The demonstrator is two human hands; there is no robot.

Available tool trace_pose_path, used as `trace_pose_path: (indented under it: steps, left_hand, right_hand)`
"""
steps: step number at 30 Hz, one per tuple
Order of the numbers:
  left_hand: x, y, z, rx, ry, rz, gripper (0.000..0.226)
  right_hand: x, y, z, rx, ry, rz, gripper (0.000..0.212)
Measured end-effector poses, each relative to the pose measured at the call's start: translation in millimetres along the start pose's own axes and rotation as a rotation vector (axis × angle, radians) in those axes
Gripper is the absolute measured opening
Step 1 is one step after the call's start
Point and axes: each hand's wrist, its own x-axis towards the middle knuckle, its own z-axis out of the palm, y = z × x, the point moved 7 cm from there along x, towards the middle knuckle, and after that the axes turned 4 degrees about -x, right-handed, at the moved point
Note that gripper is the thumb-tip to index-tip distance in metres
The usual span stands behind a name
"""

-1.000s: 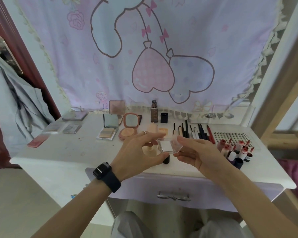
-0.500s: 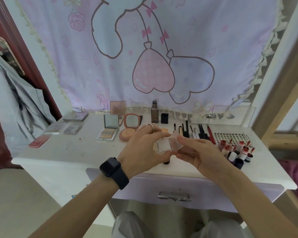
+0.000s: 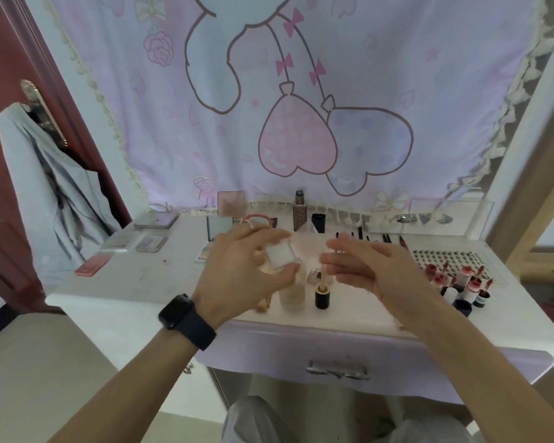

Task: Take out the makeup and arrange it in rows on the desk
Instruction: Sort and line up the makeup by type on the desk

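My left hand (image 3: pixel 245 271) holds a small clear square makeup case (image 3: pixel 279 256) between thumb and fingers, just above the white desk (image 3: pixel 135 282). My right hand (image 3: pixel 362 266) hovers to the right of it, fingers loosely spread, holding nothing. Below the hands stand a pale foundation bottle (image 3: pixel 293 295) and a small black-capped bottle (image 3: pixel 322 294). A row of brushes and pencils (image 3: pixel 370 236) lies behind my right hand. Several red lip products (image 3: pixel 458 279) cluster at the right.
Palettes (image 3: pixel 147 243) and a pink flat case (image 3: pixel 92 266) lie on the desk's left. A brown foundation bottle (image 3: pixel 299 211) and a black box (image 3: pixel 318 222) stand at the back by the curtain. A lash tray (image 3: pixel 442 255) lies right. The drawer handle (image 3: pixel 336 372) is below.
My right hand has let go of the clear case and drawn away to the right. The left hand now holds the case alone and has shifted left and forward over the desk.
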Motion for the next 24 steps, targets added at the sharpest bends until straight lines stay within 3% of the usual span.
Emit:
trace_pose_path:
  steps: [4, 9, 14, 24]
  left_hand:
    - [-5, -64, -39, -0.200, 0.216, -0.362, 0.034]
    - [-31, -135, -27, -0.118, 0.211, -0.701, 0.044]
    - [-48, -157, 1, -0.025, 0.147, -0.782, 0.065]
    - [-47, -158, 47, 0.260, -0.036, -0.797, 0.054]
  right_hand:
    - [-3, 2, -33, -0.298, 0.307, -0.171, 0.011]
    - [-11, 55, -36, -0.576, 0.379, -0.208, 0.023]
    - [-10, 100, -29, -0.815, 0.411, -0.218, 0.038]
    - [-11, 123, -16, -1.243, 0.448, -0.422, 0.038]
